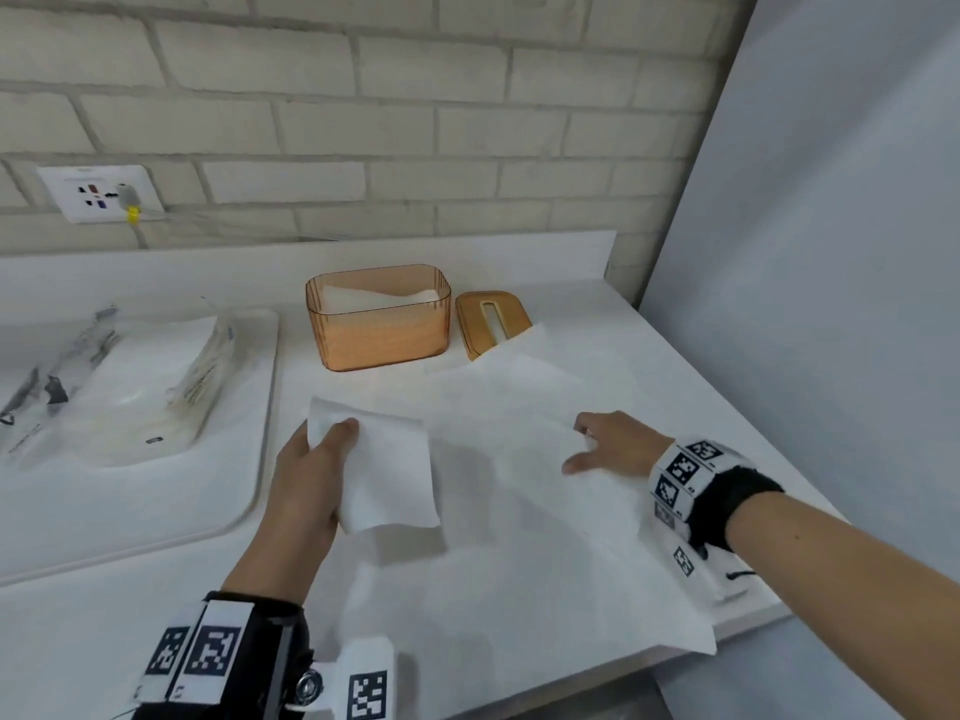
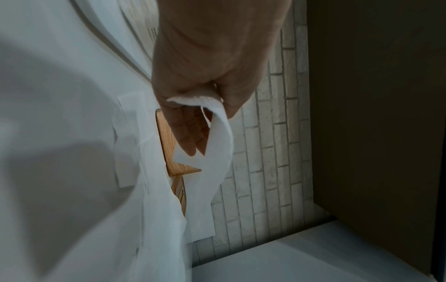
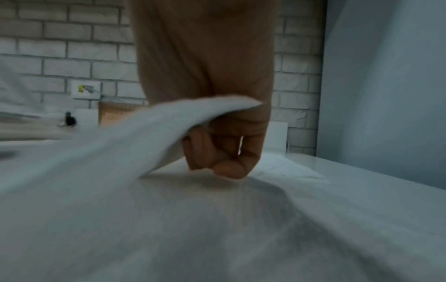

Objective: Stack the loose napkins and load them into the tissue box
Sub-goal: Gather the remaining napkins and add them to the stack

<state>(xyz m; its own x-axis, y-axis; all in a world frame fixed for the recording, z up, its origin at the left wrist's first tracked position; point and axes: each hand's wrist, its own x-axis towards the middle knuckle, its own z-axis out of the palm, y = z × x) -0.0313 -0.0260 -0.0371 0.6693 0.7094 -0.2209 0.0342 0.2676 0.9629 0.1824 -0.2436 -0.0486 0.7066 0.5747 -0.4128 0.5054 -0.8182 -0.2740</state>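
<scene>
While left hand (image 1: 311,475) grips a folded napkin (image 1: 387,472), right hand (image 1: 608,441) pinches a loose napkin (image 1: 519,459).

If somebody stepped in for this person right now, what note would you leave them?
Left hand: grips a folded napkin lifted off the counter.
Right hand: pinches the edge of another napkin from the loose napkins spread on the counter.
Tissue box: open, by the wall, some napkins already inside. Its wooden lid lies off, right of the box, partly under a napkin.
Left: gather the rest into a stack and load it into the box.
</scene>
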